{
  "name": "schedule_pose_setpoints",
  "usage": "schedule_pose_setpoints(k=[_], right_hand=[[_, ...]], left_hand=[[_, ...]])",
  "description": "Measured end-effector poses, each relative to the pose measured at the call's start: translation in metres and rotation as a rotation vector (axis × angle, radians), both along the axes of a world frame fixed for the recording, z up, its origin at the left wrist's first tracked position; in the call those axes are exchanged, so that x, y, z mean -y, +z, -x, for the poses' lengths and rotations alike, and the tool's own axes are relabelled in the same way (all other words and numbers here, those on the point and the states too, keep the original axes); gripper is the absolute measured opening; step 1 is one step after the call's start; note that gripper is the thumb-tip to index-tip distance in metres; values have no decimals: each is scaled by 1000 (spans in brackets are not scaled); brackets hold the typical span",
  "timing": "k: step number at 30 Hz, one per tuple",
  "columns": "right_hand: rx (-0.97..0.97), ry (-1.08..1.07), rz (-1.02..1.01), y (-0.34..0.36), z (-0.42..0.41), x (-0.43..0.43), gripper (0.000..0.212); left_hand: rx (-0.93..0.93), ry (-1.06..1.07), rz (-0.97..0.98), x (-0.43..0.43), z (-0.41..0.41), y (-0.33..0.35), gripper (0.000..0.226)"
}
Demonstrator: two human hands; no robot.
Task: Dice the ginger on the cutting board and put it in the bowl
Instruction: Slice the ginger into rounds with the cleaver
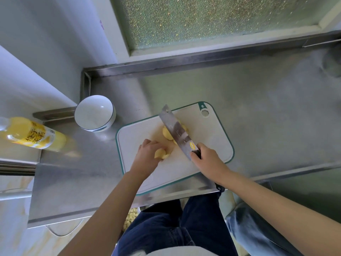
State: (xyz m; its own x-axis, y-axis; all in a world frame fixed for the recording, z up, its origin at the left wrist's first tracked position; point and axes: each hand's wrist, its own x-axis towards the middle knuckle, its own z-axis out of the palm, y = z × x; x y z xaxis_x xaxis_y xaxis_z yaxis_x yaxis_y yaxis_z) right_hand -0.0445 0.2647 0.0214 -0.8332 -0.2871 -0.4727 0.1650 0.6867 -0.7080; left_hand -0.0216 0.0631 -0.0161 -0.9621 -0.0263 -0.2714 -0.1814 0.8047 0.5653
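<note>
Mid-chop here: my right hand [206, 159] grips the cleaver [175, 128], blade over the ginger pieces [167, 134] in the middle of the cutting board [212, 137]. My left hand [147, 154] holds another ginger chunk [160, 154] on the board. The bowl [92, 115], left of the board, looks empty. Next, I reckon: much finer cuts, fingers tucked back.

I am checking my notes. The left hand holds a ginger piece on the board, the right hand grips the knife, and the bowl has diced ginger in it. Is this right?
Not quite: the head view shows the bowl empty. The rest stands: the left hand holds a ginger piece on the board, and the right hand grips the knife.
</note>
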Motion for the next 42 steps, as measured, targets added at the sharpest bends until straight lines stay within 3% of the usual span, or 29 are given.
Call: schedule_pose_setpoints(k=[6,11,14,23,28,31,35,38,42], right_hand=[[-23,72,-83,0,-15,13,35],[-42,81,-118,-2,-21,25,16],[-51,70,-114,0,-22,29,16],[-93,75,-120,2,-15,20,19],[-117,34,-78,2,-13,12,22],[-142,-8,-51,4,-14,9,32],[-161,-33,-21,4,-15,6,33],[-148,-29,-18,4,-17,6,34],[-120,-5,-6,3,-21,8,33]], left_hand=[[-104,83,42,3,-14,-6,45],[-42,188,-22,8,-19,-5,51],[-64,171,58,1,-22,-5,51],[-175,131,225,-28,-10,-8,17],[-112,109,134,-34,-4,-9,15],[-96,235,-51,-34,-3,-6,12],[-216,406,-194,-23,-7,3,7],[-265,481,-170,-10,-11,6,3],[-147,341,7,0,-18,-2,8]])
